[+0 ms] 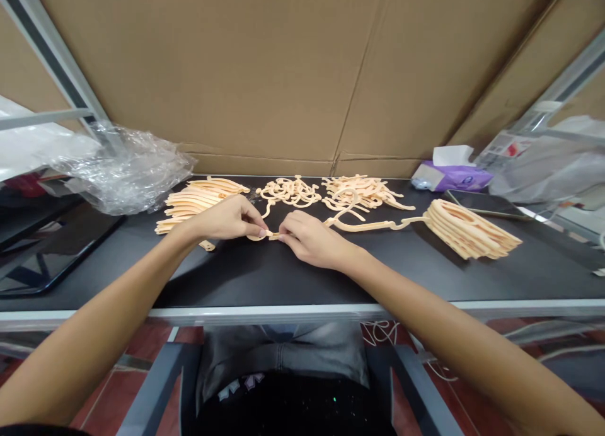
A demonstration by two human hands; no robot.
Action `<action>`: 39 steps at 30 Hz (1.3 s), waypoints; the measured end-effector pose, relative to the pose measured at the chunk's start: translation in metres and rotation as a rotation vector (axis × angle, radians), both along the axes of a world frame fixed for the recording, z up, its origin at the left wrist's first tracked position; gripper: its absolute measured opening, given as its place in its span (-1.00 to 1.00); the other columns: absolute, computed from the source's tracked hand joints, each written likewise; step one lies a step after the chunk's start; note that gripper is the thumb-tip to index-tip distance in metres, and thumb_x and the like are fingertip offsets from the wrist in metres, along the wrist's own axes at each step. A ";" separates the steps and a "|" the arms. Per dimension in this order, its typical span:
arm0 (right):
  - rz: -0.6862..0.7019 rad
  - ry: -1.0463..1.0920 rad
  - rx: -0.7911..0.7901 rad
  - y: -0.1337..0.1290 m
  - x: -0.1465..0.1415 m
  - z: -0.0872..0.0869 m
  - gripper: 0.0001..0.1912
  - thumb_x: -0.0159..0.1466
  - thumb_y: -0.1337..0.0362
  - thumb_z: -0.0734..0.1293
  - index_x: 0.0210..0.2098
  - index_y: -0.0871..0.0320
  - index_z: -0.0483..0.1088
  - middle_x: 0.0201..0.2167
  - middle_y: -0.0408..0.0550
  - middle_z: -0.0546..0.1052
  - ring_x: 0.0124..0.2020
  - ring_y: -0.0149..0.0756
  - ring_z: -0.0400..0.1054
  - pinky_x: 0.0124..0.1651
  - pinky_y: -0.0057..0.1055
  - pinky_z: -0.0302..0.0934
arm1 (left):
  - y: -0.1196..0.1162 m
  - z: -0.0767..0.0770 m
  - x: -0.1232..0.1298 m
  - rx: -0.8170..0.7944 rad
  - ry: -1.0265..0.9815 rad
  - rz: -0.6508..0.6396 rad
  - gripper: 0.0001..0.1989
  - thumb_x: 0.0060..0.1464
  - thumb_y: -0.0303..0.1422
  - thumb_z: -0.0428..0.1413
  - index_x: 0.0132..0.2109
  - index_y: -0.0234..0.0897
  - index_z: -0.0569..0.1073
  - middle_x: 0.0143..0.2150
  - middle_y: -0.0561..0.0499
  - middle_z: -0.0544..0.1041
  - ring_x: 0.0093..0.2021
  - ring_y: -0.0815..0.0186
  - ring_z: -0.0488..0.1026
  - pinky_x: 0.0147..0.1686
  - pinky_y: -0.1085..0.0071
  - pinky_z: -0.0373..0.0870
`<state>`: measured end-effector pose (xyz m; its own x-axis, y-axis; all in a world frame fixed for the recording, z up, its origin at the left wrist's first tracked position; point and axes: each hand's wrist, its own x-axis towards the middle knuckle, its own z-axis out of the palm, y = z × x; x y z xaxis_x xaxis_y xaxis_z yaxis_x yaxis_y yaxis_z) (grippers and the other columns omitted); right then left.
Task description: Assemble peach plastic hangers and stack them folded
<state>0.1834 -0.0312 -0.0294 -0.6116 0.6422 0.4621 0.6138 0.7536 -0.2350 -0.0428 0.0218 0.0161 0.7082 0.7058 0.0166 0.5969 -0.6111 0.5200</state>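
Both hands meet over the middle of the black table. My left hand (pixel 235 217) is closed in a pinch on a small cream plastic hanger hook (pixel 256 238), whose curve shows under the fingers. My right hand (pixel 309 237) is closed on a cream plastic hanger piece (pixel 274 236) that touches the hook's end between the hands. Most of that piece is hidden by the right fingers. Curved cream hanger arms (pixel 362 227) show just beyond the right hand; whether they join the held piece I cannot tell.
Behind the hands lie piles of straight strips (pixel 196 203), hooks (pixel 293 191) and short curved parts (pixel 362 190). A stack of hangers (pixel 467 231) is at right. Around them are a purple tissue box (pixel 460 176), a dark phone-like slab (pixel 486 204), clear plastic wrap (pixel 127 168) and a dark glossy panel (pixel 57 250).
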 end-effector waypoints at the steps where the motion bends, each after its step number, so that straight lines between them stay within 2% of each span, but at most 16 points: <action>1: 0.003 0.000 0.001 0.000 0.000 0.000 -0.86 0.38 0.40 0.22 -0.31 0.20 0.36 -0.30 0.05 0.47 -0.22 -0.22 0.31 -0.13 -0.30 0.24 | 0.000 0.000 0.000 -0.004 0.003 -0.003 -0.75 0.00 -0.25 0.19 -0.25 -0.27 0.69 -0.45 0.05 0.62 -0.47 0.38 0.43 -0.48 0.52 0.20; 9: 0.038 -0.027 0.014 0.004 0.003 -0.002 -0.83 0.40 0.39 0.19 -0.32 0.19 0.35 -0.32 0.03 0.45 -0.24 -0.23 0.28 -0.13 -0.31 0.22 | -0.002 -0.001 0.002 -0.024 0.055 0.031 -0.76 -0.04 -0.28 0.19 -0.28 -0.27 0.70 -0.46 0.07 0.62 -0.48 0.38 0.39 -0.50 0.53 0.19; 20: 0.044 0.001 -0.016 0.005 0.005 -0.001 -0.82 0.40 0.38 0.18 -0.33 0.18 0.35 -0.31 0.04 0.45 -0.22 -0.21 0.29 -0.11 -0.28 0.22 | -0.004 -0.001 0.004 0.003 0.023 0.059 -0.77 -0.05 -0.28 0.19 -0.28 -0.25 0.70 -0.49 0.08 0.61 -0.49 0.39 0.39 -0.51 0.53 0.17; 33: 0.062 0.091 -0.027 0.010 0.007 -0.003 -0.84 0.34 0.42 0.28 -0.39 0.19 0.37 -0.38 -0.03 0.47 -0.28 -0.28 0.32 -0.16 -0.35 0.22 | -0.013 0.001 0.011 0.140 -0.024 0.045 -0.78 0.00 -0.28 0.19 -0.29 -0.28 0.69 -0.47 0.06 0.62 -0.49 0.41 0.38 -0.47 0.53 0.18; 39: 0.064 0.096 -0.048 0.010 0.007 -0.002 -0.84 0.32 0.44 0.28 -0.40 0.18 0.37 -0.37 -0.04 0.47 -0.28 -0.29 0.32 -0.16 -0.35 0.23 | -0.009 -0.001 0.009 0.074 -0.018 0.044 -0.77 -0.01 -0.27 0.19 -0.29 -0.27 0.70 -0.47 0.05 0.62 -0.49 0.39 0.40 -0.48 0.51 0.17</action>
